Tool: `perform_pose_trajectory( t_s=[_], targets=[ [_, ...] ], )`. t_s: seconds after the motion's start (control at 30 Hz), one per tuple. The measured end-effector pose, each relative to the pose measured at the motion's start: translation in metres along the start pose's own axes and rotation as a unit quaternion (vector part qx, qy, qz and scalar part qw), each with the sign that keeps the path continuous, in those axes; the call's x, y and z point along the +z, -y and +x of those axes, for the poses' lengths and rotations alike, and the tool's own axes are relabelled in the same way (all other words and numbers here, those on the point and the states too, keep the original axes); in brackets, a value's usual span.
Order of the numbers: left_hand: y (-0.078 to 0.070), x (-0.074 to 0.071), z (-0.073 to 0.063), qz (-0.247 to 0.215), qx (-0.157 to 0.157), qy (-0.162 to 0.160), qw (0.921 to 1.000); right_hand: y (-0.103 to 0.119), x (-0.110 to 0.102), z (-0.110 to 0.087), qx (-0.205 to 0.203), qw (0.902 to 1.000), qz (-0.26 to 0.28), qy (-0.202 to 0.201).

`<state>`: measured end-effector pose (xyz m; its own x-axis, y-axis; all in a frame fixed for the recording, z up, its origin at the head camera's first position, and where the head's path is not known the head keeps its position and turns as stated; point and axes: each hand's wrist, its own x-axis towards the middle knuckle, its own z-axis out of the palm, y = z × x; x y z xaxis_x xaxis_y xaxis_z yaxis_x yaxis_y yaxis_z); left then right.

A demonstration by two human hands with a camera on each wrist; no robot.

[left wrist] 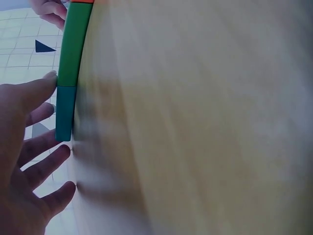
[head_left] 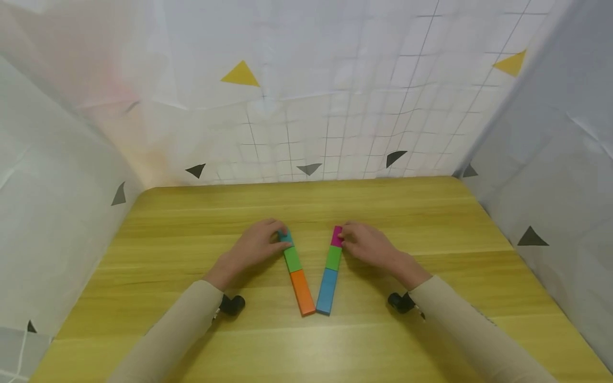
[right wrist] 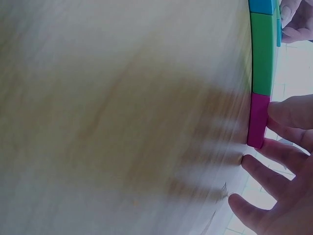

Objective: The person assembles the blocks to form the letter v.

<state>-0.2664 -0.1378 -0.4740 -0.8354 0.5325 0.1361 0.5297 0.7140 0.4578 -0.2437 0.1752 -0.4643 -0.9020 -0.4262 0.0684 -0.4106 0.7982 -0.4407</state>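
Two rows of coloured blocks lie on the wooden table [head_left: 191, 223] in a V that meets at the near end. The left row runs teal block [head_left: 286, 236], green block [head_left: 292, 259], orange block [head_left: 303, 291]. The right row runs magenta block [head_left: 337, 236], green block [head_left: 333, 257], blue block [head_left: 327, 291]. My left hand [head_left: 278, 239] touches the teal block [left wrist: 65, 112] with thumb and straight, spread fingers [left wrist: 49, 164]. My right hand [head_left: 346, 238] touches the magenta block [right wrist: 257, 120] the same way, its fingers [right wrist: 266, 171] spread.
White cloth walls with a grid and triangle marks close in the table at the back [head_left: 306, 133], left [head_left: 48, 186] and right [head_left: 551, 175]. A small black camera sits under each wrist [head_left: 233, 305] [head_left: 400, 302].
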Motion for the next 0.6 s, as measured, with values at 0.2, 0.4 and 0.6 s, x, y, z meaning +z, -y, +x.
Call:
perform_pose_trajectory(
  t_s=[0.2,0.4,0.6],
  targets=[
    [0.0015,0.0012,-0.0007,-0.004,-0.003,0.003,1.0,-0.001,0.0022,0.0006,0.005,1.0,-0.006,0.001],
    [0.0024,0.0018,0.0007,-0.008,-0.006,0.011,0.9999,0.0,0.0012,0.0003,0.002,1.0,0.0,0.0],
    [0.0011,0.0011,0.0,-0.023,-0.012,0.011,0.9996,0.0,0.0006,0.0003,-0.003,1.0,-0.001,-0.003]
  ],
)
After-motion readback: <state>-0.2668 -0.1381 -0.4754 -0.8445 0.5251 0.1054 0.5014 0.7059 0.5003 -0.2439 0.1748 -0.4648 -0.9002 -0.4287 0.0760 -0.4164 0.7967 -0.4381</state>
